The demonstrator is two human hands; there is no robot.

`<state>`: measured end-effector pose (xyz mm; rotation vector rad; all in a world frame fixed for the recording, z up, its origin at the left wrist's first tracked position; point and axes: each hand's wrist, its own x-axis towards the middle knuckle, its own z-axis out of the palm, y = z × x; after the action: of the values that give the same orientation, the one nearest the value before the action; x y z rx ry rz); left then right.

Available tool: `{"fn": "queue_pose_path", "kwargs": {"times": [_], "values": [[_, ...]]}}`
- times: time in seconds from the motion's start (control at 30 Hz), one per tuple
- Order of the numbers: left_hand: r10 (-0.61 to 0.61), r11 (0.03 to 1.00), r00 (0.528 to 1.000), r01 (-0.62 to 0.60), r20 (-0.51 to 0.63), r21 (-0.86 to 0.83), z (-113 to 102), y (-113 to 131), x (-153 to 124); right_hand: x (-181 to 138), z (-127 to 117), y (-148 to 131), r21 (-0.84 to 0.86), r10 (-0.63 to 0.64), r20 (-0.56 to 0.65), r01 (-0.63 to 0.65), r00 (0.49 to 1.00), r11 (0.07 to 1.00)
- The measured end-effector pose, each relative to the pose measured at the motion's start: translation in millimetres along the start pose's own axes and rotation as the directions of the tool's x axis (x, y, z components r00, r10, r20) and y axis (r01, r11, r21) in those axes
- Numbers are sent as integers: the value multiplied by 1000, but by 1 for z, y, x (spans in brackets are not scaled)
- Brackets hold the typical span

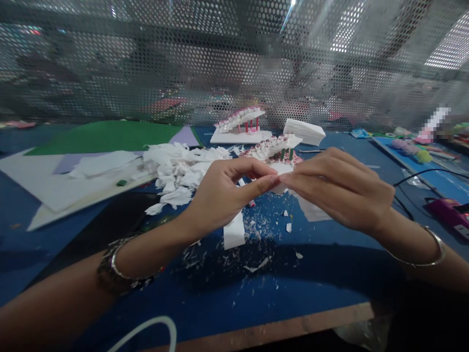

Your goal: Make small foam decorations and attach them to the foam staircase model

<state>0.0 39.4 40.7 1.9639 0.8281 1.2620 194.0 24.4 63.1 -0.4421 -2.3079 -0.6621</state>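
Note:
My left hand [230,193] and my right hand [340,188] meet over the middle of the table, fingertips pinched together. Between them shows a small piece of white paper [281,168], mostly covered by the fingers. Just behind the hands stands a small white model staircase [271,147] with dark red bits on its steps and green posts. Farther back is a similar staircase [242,116] with red posts on a white base. Under my left hand lies a white paper strip [234,232], among scattered paper scraps [256,230].
A heap of torn white paper [179,171] lies left of the hands, beside white boards [54,190] and a green sheet [106,137]. A folded white piece [304,131] stands at the back. At right are a purple device [449,215], a black cable [432,171] and pompoms [406,146].

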Motion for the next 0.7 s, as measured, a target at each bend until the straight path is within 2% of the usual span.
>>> {"fn": "queue_pose_path", "kwargs": {"times": [0.17, 0.27, 0.33, 0.47, 0.6, 0.7], "values": [[46, 998, 999, -47, 17, 36, -1, -3, 2, -3, 3, 3, -117, -126, -25, 123, 992, 985], [60, 996, 998, -61, 21, 65, 0, -2, 1, -4, 6, 5, -141, -140, -14, 136, 990, 981], [62, 995, 998, -63, 18, 79, 1, -1, 1, -4, 8, 5, -108, -105, -6, 104, 994, 989], [122, 988, 992, -119, -15, 98, 2, -1, 0, -2, 10, 5, 79, 62, -24, -60, 998, 995], [270, 950, 963, -263, -22, 166, 1, -1, 0, 1, 10, 4, 187, 169, -27, -161, 985, 969], [395, 879, 919, -385, 25, 280, 0, -1, -1, 2, 10, 3, 249, 228, -18, -216, 974, 944]]}}
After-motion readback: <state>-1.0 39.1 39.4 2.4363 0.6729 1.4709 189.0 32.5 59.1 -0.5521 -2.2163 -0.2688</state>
